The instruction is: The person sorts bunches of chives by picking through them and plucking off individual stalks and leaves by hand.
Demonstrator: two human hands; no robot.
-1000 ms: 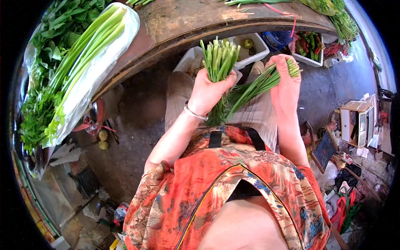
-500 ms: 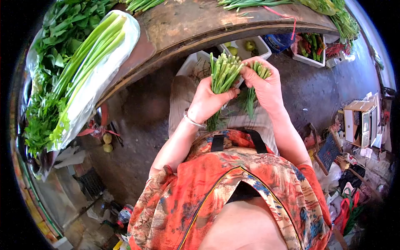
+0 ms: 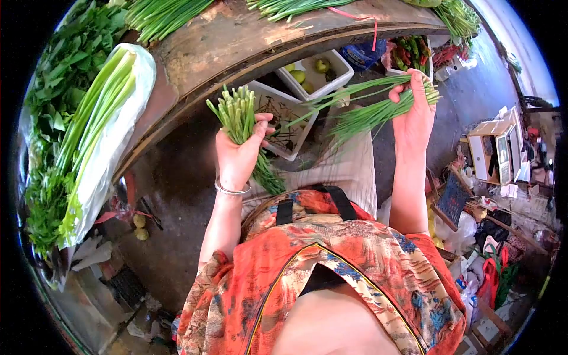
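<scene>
My left hand [image 3: 238, 155] is closed round a thick bunch of green stalks [image 3: 234, 112], its pale cut ends pointing up and its darker leaves hanging below. Off to the right, my right hand [image 3: 412, 112] grips a thinner bundle of long green stems [image 3: 373, 116] near their cut ends. Those stems trail leftward over my lap, toward the bunch but apart from it. A silver bangle [image 3: 233, 190] circles my left wrist.
A wooden table [image 3: 201, 71] curves across the top, bearing green bundles [image 3: 165, 16] and bagged celery [image 3: 97, 118]. Beneath it stand a white box with twigs [image 3: 290, 127], a box of round green fruit [image 3: 331, 86] and a pepper box [image 3: 408, 56]. Clutter lies at right.
My hands have moved apart, the left one leftward with its bunch and the right one up and rightward. The right hand's stems now stretch out sideways. The view has shifted.
</scene>
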